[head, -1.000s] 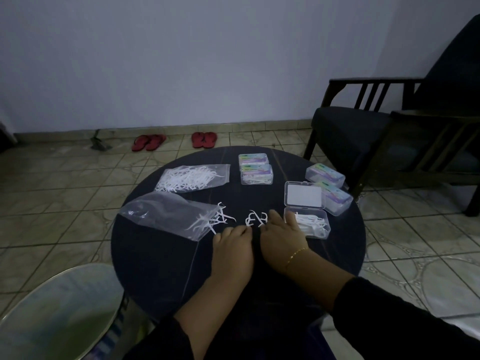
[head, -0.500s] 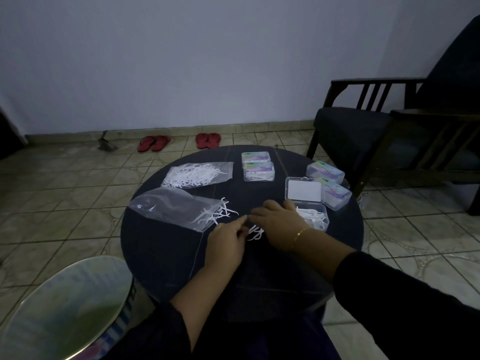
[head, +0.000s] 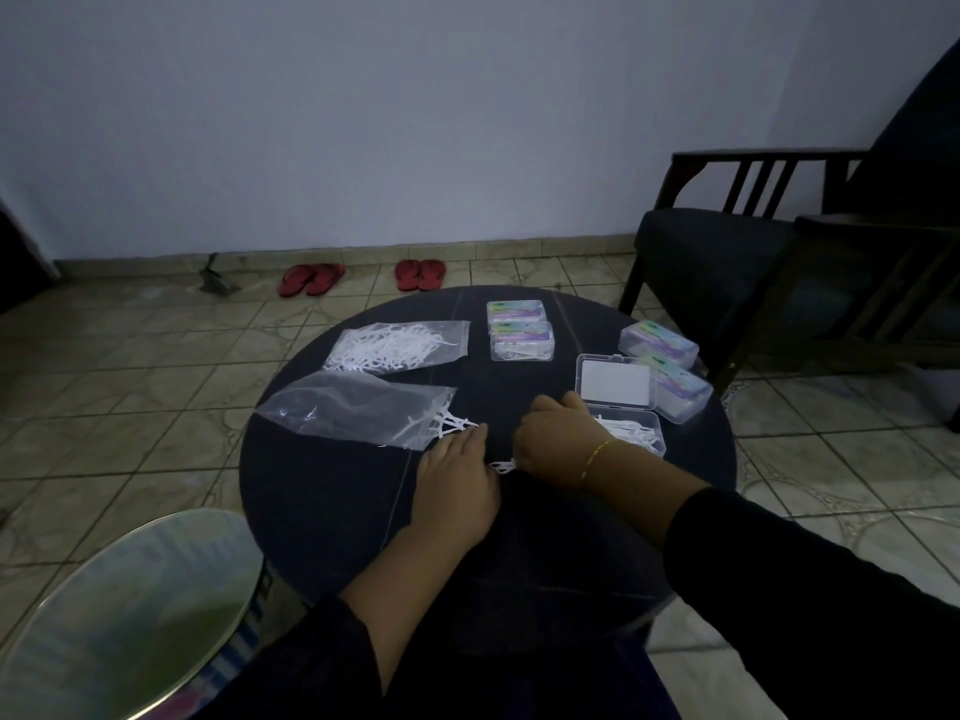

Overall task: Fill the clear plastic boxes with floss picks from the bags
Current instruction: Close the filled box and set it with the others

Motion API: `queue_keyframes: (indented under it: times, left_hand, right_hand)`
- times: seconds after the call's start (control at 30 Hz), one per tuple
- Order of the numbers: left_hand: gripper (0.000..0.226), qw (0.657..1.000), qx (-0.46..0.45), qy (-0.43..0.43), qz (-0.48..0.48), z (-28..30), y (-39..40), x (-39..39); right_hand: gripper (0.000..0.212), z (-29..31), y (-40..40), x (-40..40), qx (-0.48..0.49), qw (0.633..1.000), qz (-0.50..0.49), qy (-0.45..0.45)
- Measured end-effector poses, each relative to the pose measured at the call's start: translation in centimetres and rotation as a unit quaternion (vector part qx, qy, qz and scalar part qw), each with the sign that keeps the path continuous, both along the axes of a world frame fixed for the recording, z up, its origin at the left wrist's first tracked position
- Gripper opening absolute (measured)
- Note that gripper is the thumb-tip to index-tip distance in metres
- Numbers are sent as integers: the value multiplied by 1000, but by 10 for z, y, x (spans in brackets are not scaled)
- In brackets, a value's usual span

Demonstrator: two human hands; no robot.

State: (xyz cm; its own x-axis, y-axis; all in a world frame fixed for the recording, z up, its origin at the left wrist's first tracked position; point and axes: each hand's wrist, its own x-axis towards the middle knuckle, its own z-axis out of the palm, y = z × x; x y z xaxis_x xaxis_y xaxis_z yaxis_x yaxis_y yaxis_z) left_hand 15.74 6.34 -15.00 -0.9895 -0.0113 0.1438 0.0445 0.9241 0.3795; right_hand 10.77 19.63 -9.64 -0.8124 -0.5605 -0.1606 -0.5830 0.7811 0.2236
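Observation:
On the dark round table [head: 332, 491] my left hand [head: 457, 485] lies flat, its fingertips touching floss picks [head: 452, 423] that spill from the mouth of the near clear bag [head: 353, 410]. My right hand [head: 558, 439] is curled over a small cluster of loose floss picks [head: 503, 466], which pokes out at its thumb side. Just right of that hand stands the open clear box [head: 636, 431] with some picks in it, its lid [head: 615, 381] folded back. A second bag [head: 400, 345], full of picks, lies further back.
Two closed labelled boxes [head: 519, 330] sit at the table's far edge, two more [head: 670, 366] behind the open one. A dark wooden armchair [head: 727, 252] stands at the right, a shiny round tray [head: 119, 610] at the lower left, red sandals [head: 363, 277] by the wall.
My right hand slid left from beside the open box onto the loose picks and drew them toward me. My left hand reached forward to the picks at the bag mouth.

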Motion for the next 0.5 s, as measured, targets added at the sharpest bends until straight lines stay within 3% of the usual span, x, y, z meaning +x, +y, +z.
queue_keyframes:
  times: [0.2, 0.5]
  left_hand:
    - [58, 1000, -16, 10, 1, 1, 2, -6]
    - [60, 999, -29, -29, 2, 7, -11, -18]
  right_hand:
    - [29, 1, -5, 0, 15, 999, -36, -38]
    - [33, -2, -2, 8, 15, 1000, -11, 15]
